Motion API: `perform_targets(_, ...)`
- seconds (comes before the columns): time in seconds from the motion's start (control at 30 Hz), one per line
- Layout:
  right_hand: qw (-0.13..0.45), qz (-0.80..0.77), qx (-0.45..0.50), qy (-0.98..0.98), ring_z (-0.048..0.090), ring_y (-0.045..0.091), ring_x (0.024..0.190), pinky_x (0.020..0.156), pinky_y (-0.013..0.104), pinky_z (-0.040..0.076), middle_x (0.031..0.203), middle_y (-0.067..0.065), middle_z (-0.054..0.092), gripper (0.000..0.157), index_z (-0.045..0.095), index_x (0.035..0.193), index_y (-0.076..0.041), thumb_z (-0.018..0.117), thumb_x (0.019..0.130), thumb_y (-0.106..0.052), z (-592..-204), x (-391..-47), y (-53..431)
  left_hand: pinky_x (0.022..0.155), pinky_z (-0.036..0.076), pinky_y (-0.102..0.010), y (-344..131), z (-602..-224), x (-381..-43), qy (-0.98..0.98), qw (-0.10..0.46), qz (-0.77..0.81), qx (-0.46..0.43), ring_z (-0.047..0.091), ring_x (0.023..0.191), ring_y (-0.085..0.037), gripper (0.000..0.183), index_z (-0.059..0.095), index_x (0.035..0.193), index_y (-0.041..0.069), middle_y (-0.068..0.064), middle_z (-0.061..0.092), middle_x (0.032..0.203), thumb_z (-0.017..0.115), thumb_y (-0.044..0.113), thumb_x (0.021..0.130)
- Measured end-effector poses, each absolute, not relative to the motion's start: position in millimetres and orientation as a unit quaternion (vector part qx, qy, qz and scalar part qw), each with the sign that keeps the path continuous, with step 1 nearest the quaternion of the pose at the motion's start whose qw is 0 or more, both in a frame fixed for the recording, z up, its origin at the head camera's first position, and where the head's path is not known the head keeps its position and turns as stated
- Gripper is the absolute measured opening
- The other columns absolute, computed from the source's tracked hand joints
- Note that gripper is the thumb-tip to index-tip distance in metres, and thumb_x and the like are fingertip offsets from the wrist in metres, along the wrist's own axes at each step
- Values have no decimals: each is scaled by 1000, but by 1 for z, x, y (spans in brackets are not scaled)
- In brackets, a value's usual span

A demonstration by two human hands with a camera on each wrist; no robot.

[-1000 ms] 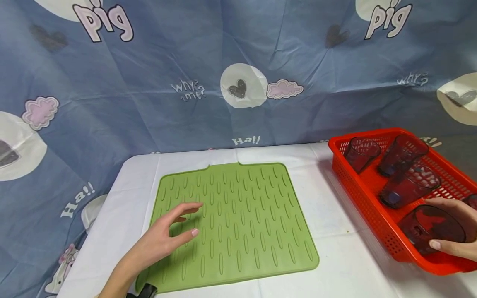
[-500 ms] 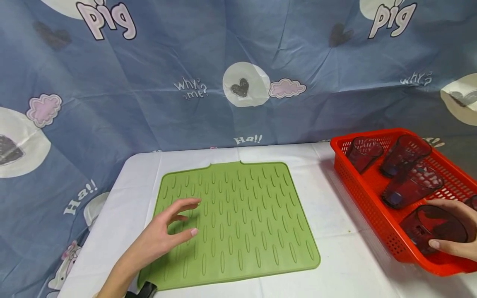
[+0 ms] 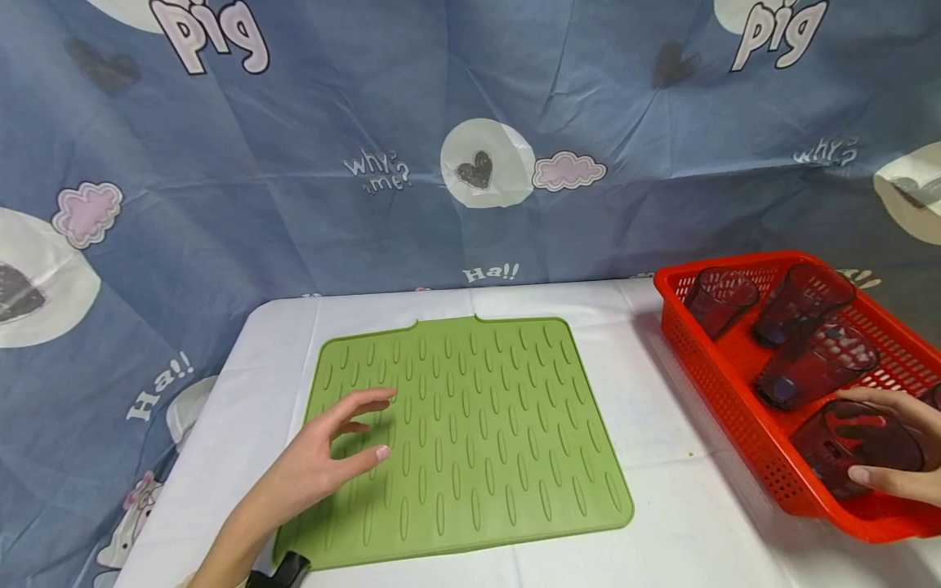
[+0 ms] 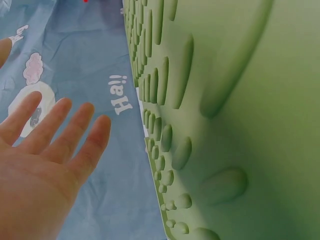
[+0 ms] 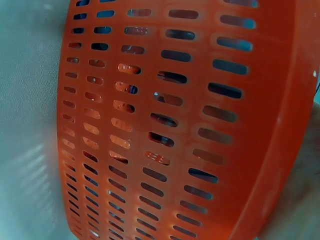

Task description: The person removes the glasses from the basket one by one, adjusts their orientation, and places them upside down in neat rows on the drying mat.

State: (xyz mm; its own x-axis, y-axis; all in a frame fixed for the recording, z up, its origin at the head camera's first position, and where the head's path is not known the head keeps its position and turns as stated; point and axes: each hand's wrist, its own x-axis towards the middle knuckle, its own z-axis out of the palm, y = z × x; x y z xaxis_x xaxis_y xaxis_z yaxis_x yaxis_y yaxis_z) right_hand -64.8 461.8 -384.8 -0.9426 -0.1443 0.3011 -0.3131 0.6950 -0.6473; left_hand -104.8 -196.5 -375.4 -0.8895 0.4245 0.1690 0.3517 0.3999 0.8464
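1. Left wrist: a black strap (image 3: 283, 569) circled it at the near edge of the head view.
2. Left hand (image 3: 323, 457): held above the near left part of the green mat (image 3: 492, 425), apart from it, with a shadow beneath. Grip: spread; thumb well away from the lightly bent fingers. The left wrist view showed four separated fingers beside the mat's raised ribs.
3. Right hand (image 3: 932, 449): reached into the near end of the red basket (image 3: 724, 400), partly cut off by the frame. Grip: thumb on the near side and fingers on the far side of the nearest glass (image 3: 823, 449), pinching it between them. The right wrist view gave mostly slotted basket wall; the hand there was a blur.
4. Nearest glass: dark, see-through, inside the basket at its near end.
5. Second glass (image 3: 801, 376): just beyond the nearest one, same basket. A partial glass (image 3: 934, 396) showed at the right edge.
6. Two farther glasses: one (image 3: 801, 302) near the back, another (image 3: 720, 302) in the far left corner. Upright or leaning: could not tell.
7. Table: white cloth (image 3: 647, 400) under mat and basket.
8. Farthest: blue printed backdrop (image 3: 331, 237), with lettering, hearts and pink clouds.
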Motion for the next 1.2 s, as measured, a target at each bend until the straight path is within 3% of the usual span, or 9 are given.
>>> perform_targets(0.23,140,385,100,-907,58,-11,93,68,9,51,113,-17,56,89,47,136,-3,81,58,23,-385,-65,457,97,48,-44,-195,-378,-106,832,38,502,234,49,128,-27,60,47,142,31,8,49,142,72,12,91)
perform_targets(0.47,137,369,99,-914,58,-11,92,66,7,49,109,-16,58,87,48,131,1,85,55,19,-379,-66,452,98,48,-39,-194,-379,-106,829,36,505,236,48,130,-24,64,43,144,31,7,48,143,72,12,90)
perform_targets(0.67,118,363,98,-919,53,-14,94,64,8,48,112,-25,53,86,48,136,-14,84,62,14,-374,-69,445,98,48,-36,-194,-380,-106,829,42,507,232,48,130,-25,65,42,144,32,8,45,145,72,13,90)
perform_targets(0.83,130,353,95,-922,50,-16,93,62,7,47,112,-28,50,89,47,136,-19,85,61,13,-372,-70,440,98,48,-39,-193,-379,-106,831,44,505,232,48,130,-27,65,42,144,32,7,45,145,73,13,90)
perform_targets(1.13,190,357,113,-907,53,-16,92,63,5,48,115,-23,53,90,48,135,3,79,53,25,-371,-73,447,98,48,-46,-194,-381,-106,833,46,499,235,48,130,-27,64,43,144,33,8,46,145,72,14,91)
perform_targets(1.2,197,361,111,-905,53,-16,94,64,5,47,115,-22,53,92,47,136,0,77,54,26,-372,-73,449,97,48,-46,-194,-382,-106,832,46,500,237,48,129,-28,63,43,144,32,8,46,144,72,14,91)
